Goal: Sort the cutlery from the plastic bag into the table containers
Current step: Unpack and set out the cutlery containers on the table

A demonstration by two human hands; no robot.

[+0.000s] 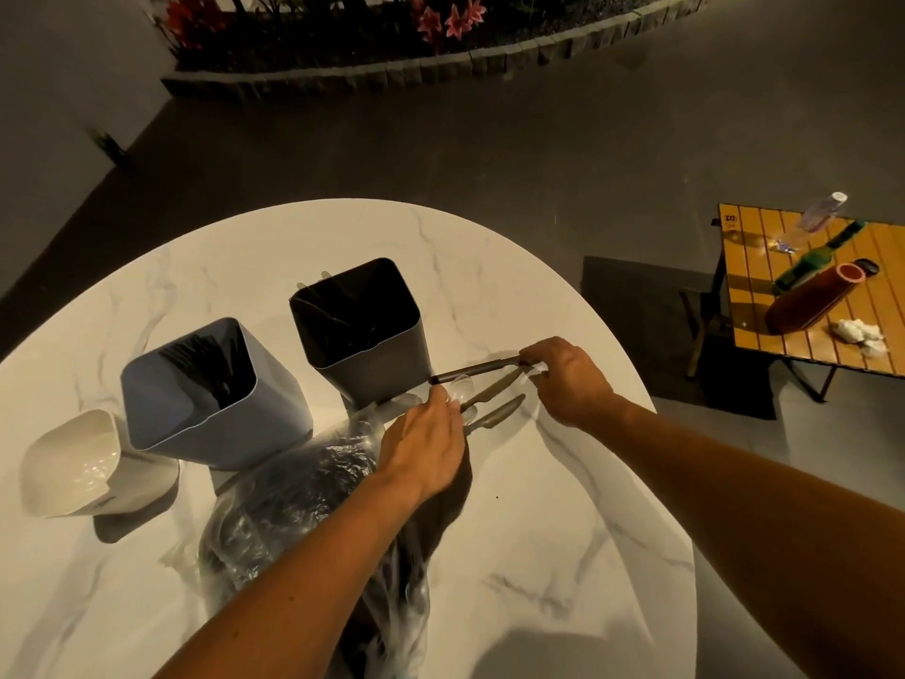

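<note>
A clear plastic bag (294, 487) of dark cutlery lies on the white marble table (563, 507) in front of me. My left hand (423, 443) rests flat on the bag's open mouth, fingers straight. My right hand (568, 379) grips the ends of dark knives (485, 395) that fan out from the bag; a third knife (494, 418) lies on the table just below them. Behind the bag stand three containers: a black one (365, 330) with cutlery inside, a blue-grey one (205, 384) holding dark forks, and a white one (83, 465) at the left.
A low wooden slatted side table (764, 281) stands to the right with a green bottle (813, 264), a red-brown cylinder (808, 298), a clear bottle and crumpled tissue. A stone-edged flower bed (392, 66) runs along the far floor.
</note>
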